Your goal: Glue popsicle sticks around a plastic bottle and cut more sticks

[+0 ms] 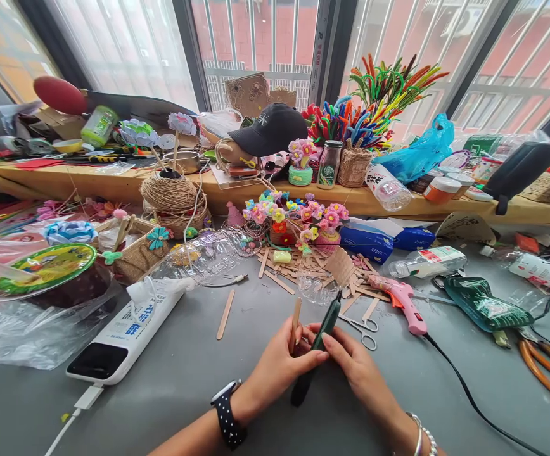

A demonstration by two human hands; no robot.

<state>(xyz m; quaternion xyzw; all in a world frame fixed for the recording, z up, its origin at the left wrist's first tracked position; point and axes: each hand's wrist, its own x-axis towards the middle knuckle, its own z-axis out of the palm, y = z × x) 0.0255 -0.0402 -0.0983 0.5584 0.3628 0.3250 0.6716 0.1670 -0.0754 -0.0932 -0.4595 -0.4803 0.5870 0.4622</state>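
Note:
My left hand is closed around a wooden craft stick, which stands nearly upright between the fingers. A dark green pen-shaped tool with a narrow dark tip slants up and away from me, its black lower end pointing back. My right hand grips this tool from the right side, and my left thumb reaches across to it. Just beyond my right hand lie silver scissors. One loose craft stick rests on the grey table to the left.
A pile of craft sticks lies behind my hands. On the right are a pink glue gun with a black cable and a green pouch. A white device with a cable is at left. Pipe-cleaner flowers stand behind, below a crowded wooden ledge.

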